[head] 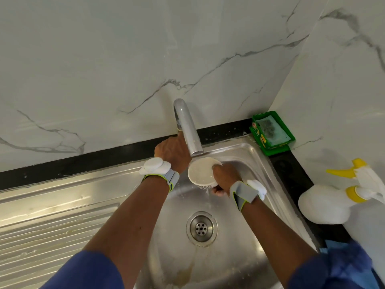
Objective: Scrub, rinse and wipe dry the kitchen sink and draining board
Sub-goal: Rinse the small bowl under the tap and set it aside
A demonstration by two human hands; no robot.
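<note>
A rinse seems to be in hand. The cup (203, 173) is clasped from its 3 o'clock side by the right grip (224, 176) and held mouth-up just under the tap (187, 126). The left grip (171, 152) rests at the tap's base. Its fingers are hidden behind the spout, so whether anything is grasped cannot be told.

The sink (250, 155) lies at centre, drain (201, 228) at 6 o'clock from the cup. The draining board (52, 226) stretches from it toward 9 o'clock. The long axis of the whole unit is thus laid from 9 to 3 o'clock, and the ribs follow roughly that line. The spout is pointed toward 5 o'clock over the bowl.

The cup is best held level and filled short of the brim. It is then best emptied at the board's far 9 o'clock end, so that residue is carried along the ribs into the bowl. The brown streak at 6 o'clock from the drain should be flushed last.
</note>
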